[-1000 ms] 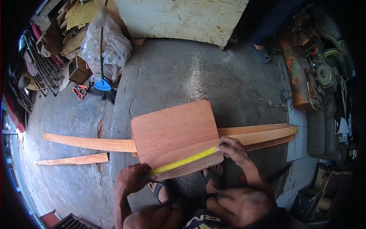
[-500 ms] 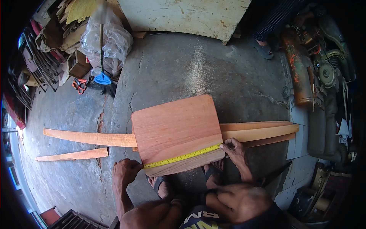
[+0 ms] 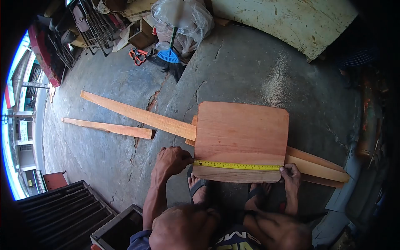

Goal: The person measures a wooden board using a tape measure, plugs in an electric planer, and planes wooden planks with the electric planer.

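Observation:
A reddish wooden board with rounded corners rests across long wooden strips. Near its lower edge a yellow tape measure is stretched flat from side to side. My left hand is closed on the tape's left end, just beyond the board's left edge. At the lower right corner, my right hand pinches the other end between thumb and fingers. Both feet in sandals show just below the board.
A shorter wood strip lies at the left. Behind are a blue broom, orange-handled scissors, a plastic bag and a pale worn panel. Sawdust marks the floor. A dark slatted frame stands lower left.
The view has swung left, so things appear farther right. Since the earliest frame, my left hand has moved out past the board's left edge, and the tape now lies straight across it.

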`<state>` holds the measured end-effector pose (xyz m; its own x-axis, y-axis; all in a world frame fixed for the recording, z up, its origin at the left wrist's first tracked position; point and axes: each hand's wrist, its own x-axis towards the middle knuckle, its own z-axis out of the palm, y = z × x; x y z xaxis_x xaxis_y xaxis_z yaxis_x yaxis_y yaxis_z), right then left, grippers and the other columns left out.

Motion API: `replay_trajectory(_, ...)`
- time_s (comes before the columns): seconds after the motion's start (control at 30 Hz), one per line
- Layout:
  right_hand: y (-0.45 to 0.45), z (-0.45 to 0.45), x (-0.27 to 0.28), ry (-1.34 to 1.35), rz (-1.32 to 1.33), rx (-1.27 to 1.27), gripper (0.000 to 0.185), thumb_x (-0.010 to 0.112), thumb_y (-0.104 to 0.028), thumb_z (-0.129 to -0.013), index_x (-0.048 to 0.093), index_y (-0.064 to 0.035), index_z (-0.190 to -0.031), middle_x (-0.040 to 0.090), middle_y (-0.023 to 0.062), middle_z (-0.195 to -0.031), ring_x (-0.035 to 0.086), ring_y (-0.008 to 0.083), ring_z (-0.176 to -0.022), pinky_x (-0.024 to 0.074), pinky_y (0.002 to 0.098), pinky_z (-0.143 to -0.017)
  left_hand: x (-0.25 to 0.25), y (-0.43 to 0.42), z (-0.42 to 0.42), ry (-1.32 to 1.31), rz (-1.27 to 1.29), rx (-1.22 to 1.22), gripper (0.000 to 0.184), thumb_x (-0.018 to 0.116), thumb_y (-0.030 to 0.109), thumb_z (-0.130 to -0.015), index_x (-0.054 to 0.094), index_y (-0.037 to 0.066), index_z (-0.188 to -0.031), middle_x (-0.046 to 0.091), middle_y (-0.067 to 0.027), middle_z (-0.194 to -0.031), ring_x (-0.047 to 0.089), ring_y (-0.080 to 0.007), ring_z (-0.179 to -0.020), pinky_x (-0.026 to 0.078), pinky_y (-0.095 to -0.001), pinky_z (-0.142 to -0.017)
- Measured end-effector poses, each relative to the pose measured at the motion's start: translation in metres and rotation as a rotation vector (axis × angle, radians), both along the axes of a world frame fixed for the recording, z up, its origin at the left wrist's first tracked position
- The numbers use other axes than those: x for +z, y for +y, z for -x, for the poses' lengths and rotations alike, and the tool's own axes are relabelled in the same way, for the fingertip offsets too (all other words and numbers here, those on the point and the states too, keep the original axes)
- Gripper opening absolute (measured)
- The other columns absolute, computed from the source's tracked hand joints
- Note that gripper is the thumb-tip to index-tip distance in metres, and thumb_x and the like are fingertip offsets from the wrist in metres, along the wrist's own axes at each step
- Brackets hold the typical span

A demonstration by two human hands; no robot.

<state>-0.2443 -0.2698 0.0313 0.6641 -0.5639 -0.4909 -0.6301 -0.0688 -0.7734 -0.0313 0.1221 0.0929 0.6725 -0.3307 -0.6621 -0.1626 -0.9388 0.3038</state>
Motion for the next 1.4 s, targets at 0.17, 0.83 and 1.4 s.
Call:
replay_trajectory(0.17, 0.000, 0.000, 0.000, 0.021, 0.010, 0.003, 0.021, 0.076, -0.021, -0.091, 0.065, -0.0051, -0.099, 0.063, 0.0018, -0.087, 0.058, 0.0088, -0.073, 0.0483, 0.0236, -0.054, -0.001, 0.002, -0.001, -0.014, 0.009, -0.072, 0.022, 0.069, 0.031, -0.089, 0.080, 0.019, -0.104, 0.074, -0.0088, -0.095, 0.070, -0.0296, -0.094, 0.054, -0.0433, -0.085)
replay_trajectory(0.83, -0.002, 0.000, 0.000, 0.013, -0.017, 0.019, 0.020, 0.074, -0.020, -0.092, 0.064, -0.0052, -0.102, 0.062, 0.0023, -0.093, 0.058, 0.0096, -0.076, 0.0489, 0.0241, -0.056, -0.007, 0.003, -0.001, -0.008, 0.035, -0.062, 0.021, 0.069, 0.026, -0.088, 0.081, 0.021, -0.104, 0.071, -0.0092, -0.092, 0.069, -0.0306, -0.093, 0.053, -0.0425, -0.086)
replay_trajectory(1.4, 0.001, -0.004, 0.007, 0.018, 0.024, 0.040, 0.020, 0.074, -0.020, -0.092, 0.064, -0.0052, -0.101, 0.061, 0.0018, -0.089, 0.058, 0.0091, -0.075, 0.0487, 0.0241, -0.056, -0.001, -0.002, -0.002, -0.005, 0.023, -0.060, 0.022, 0.068, 0.020, -0.086, 0.081, 0.017, -0.104, 0.075, -0.0116, -0.100, 0.071, -0.0307, -0.097, 0.054, -0.0413, -0.088)
